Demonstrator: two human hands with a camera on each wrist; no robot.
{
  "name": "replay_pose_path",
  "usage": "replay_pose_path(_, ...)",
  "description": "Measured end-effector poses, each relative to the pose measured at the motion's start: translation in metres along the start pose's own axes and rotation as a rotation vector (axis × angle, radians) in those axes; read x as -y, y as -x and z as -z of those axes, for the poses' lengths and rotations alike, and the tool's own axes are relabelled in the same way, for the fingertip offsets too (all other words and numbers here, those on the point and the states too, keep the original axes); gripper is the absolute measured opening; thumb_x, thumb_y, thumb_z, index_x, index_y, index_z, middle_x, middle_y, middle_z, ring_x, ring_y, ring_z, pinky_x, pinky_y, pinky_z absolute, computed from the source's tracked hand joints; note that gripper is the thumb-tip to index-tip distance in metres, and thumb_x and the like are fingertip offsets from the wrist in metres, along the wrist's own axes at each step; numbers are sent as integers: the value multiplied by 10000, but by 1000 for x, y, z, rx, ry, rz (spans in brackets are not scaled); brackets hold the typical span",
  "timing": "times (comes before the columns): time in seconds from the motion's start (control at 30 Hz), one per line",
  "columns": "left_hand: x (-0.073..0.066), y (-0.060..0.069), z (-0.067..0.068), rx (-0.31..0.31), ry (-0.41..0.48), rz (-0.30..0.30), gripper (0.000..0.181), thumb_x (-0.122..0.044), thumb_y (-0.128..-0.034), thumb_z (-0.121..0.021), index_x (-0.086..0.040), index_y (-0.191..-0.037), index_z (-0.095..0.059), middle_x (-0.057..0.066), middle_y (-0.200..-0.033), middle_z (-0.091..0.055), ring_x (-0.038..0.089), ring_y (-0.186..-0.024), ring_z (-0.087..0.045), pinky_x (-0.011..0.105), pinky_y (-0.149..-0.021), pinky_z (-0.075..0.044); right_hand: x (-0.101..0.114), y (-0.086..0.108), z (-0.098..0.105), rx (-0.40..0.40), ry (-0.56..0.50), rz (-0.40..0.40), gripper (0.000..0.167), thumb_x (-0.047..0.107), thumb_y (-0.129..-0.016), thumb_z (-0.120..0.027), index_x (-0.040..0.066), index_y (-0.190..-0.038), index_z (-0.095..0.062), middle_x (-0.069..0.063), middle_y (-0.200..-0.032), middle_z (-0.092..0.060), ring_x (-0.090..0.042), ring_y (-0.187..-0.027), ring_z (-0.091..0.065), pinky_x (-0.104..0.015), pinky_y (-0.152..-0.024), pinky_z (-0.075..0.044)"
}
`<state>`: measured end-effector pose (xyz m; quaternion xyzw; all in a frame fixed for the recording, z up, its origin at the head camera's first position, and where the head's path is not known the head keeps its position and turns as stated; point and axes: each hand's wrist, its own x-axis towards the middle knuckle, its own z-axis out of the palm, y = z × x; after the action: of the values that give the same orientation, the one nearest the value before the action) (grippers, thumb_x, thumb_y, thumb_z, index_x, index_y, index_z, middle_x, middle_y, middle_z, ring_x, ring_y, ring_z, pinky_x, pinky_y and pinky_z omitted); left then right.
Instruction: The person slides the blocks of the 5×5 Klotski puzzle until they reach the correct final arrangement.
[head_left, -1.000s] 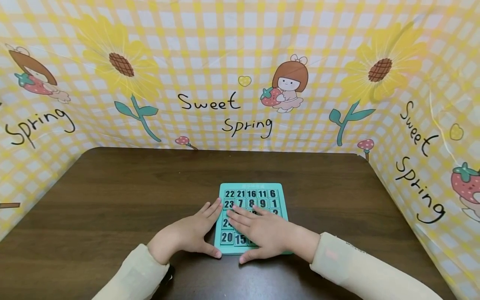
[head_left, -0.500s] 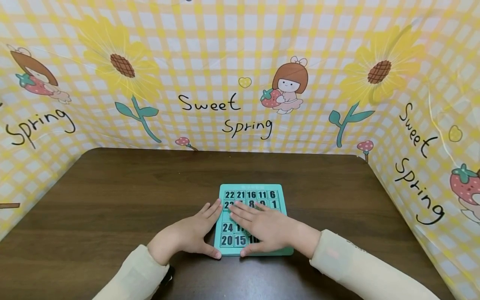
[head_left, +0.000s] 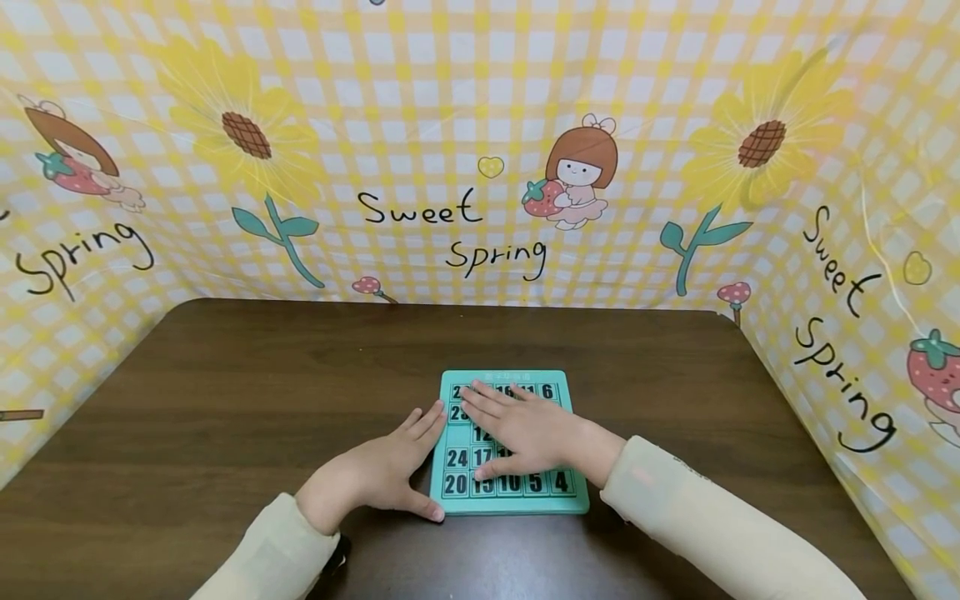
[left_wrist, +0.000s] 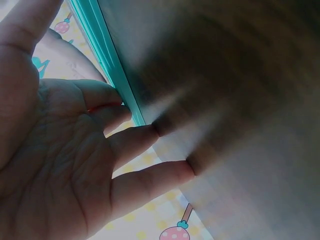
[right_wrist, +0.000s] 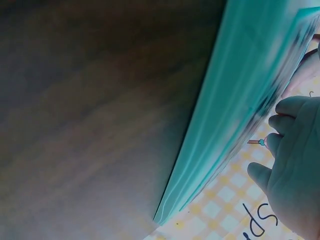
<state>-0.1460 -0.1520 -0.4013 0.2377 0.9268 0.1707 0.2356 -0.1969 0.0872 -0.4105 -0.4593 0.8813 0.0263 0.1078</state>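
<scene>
A turquoise number-tile board lies flat on the brown table, its edge also visible in the left wrist view and the right wrist view. The left hand, fingers spread, touches the board's left edge; in the left wrist view the hand has its fingertips at that edge and on the table. Over the upper and middle tiles lies the right hand with extended fingers, hiding several numbers. The right wrist view shows this hand above the board's face. A gap without a tile shows at the left of the middle row.
The brown table surrounds the board. Behind it and at both sides hangs a yellow checked cloth with printed flowers, figures and words.
The right hand has moved up across the board, uncovering the bottom row and covering part of the top rows. The left hand has stayed at the left edge.
</scene>
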Motion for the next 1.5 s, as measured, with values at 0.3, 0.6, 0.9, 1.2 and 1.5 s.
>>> replay_pose_path(0.3, -1, -1, 0, -4, -5, -3, 1226, -577, -740, -801, -29, -1592, -111, 102, -1687, -13, 390, -1547, -49, 525, -1194, -270, -1, -1, 0, 15, 24, -9, 918, 738, -943, -348, 159, -1609, -97, 12, -1691, -26, -171, -1563, 10, -517, -1230, -191)
replay_pose_path(0.6, 0, 1, 1, -3, 4, -6, 1224, -571, -743, -800, -18, -1590, -111, 113, -1686, -5, 403, -1543, -44, 535, -1190, -270, 7, 3, -4, 3, 26, 20, 928, 744, -939, -346, 151, -1610, -100, 7, -1692, -25, -180, -1564, 5, -534, -1227, -187)
replay_pose_path(0.9, 1, 2, 1, -5, 3, -2, 1227, -576, -742, -801, -17, -1590, -110, 110, -1687, -9, 402, -1544, -48, 536, -1191, -269, 15, 10, -7, -10, 54, 53, 931, 743, -936, -361, 140, -1607, -133, 7, -1690, -54, -191, -1565, -17, -527, -1219, -220)
replay_pose_path(1.2, 1, 0, 0, -3, 2, 0, 1230, -582, -739, -800, -22, -1591, -111, 104, -1687, -7, 397, -1545, -48, 536, -1194, -262, 13, 11, -7, -7, 34, 56, 921, 731, -940, -373, 145, -1608, -130, 12, -1691, -44, -184, -1565, -10, -532, -1221, -206)
replay_pose_path(1.5, 0, 0, -2, -3, 0, -1, 1232, -576, -737, -804, -19, -1590, -111, 107, -1687, -10, 394, -1546, -49, 529, -1197, -259, -1, 1, 0, -4, -10, 18, 902, 701, -953, -396, 136, -1607, -137, -8, -1692, -50, -198, -1566, -18, -533, -1223, -204)
